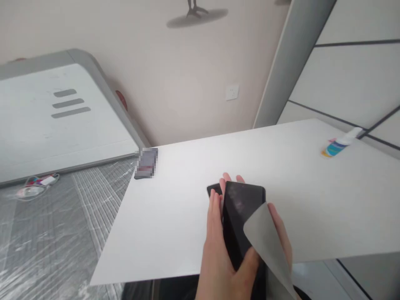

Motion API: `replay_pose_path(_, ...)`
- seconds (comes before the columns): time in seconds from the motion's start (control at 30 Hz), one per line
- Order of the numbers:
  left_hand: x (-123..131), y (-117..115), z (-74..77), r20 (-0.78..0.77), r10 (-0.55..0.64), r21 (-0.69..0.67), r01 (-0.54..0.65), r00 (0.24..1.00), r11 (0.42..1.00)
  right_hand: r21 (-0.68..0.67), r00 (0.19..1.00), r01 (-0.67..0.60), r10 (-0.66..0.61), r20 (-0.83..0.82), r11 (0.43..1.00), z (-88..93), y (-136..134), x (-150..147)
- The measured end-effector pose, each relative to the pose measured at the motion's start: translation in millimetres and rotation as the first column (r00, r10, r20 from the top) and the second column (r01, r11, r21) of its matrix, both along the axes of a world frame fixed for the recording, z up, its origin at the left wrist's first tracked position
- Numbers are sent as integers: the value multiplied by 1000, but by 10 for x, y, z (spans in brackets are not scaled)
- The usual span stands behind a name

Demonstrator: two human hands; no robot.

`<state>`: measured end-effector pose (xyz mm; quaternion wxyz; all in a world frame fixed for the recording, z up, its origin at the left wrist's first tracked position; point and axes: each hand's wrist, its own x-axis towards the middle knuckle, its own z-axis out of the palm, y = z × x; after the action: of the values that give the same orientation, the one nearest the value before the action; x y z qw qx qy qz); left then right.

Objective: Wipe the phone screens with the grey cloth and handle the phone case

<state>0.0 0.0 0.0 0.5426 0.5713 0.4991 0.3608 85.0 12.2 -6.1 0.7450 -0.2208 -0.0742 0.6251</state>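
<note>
A black smartphone [239,216] is tilted up above the near part of the white table, its dark screen facing me. My left hand [218,254] grips it from the left, fingers along the side and thumb across the lower screen. A grey cloth [265,237] drapes over the phone's right edge and hangs below it. My right hand [283,233] is closed round the cloth at the phone's right side, mostly hidden behind it. Fingertips show past the phone's top left. Behind them, a second dark phone-like device [214,189] lies on the table, partly covered.
On the white table [168,233], a white bottle with a blue and orange label [337,146] stands at the far right. A blurred-out dark item [146,163] lies at the left corner. Beyond are a grey-white panel [34,125] and a wall socket [232,92].
</note>
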Motion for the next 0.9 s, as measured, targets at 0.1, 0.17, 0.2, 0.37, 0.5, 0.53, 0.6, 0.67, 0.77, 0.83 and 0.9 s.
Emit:
replay_pose_path(0.1,-49,131,39,-71,-10,-39,7,997,999,2,999,-16,16,-41,1000,-24,56,39)
replay_pose_path(0.17,-96,201,54,-99,-8,-11,7,995,1000,-6,999,-3,3,-34,1000,-40,72,62)
replay_pose_path(0.2,-116,225,62,-104,-7,10,8,995,1000,-8,1000,-1,1,-26,1000,-39,76,71)
replay_pose_path(0.37,-142,257,141,30,-4,-55,6,1000,998,23,995,65,-66,71,998,50,52,42)
replay_pose_path(0.5,-151,242,166,189,-44,-241,90,981,966,8,969,192,-191,158,981,113,-2,-21)
replay_pose_path(0.53,-164,241,149,226,-41,-252,99,973,963,13,959,201,-199,200,980,117,-7,-23)
replay_pose_path(0.6,-200,241,89,274,-35,-239,104,961,965,51,936,164,-172,307,985,111,3,1)
replay_pose_path(0.67,-236,236,6,305,-41,-205,108,951,973,119,927,72,-110,358,990,95,33,47)
replay_pose_path(0.77,-255,206,-98,394,-27,-175,104,919,979,234,964,-61,-4,268,970,72,93,102)
replay_pose_path(0.83,-236,182,-125,480,-9,-195,117,877,974,260,982,-101,54,181,960,59,129,103)
replay_pose_path(0.9,-209,173,-120,557,-10,-211,153,830,965,256,991,-109,84,104,961,51,155,79)
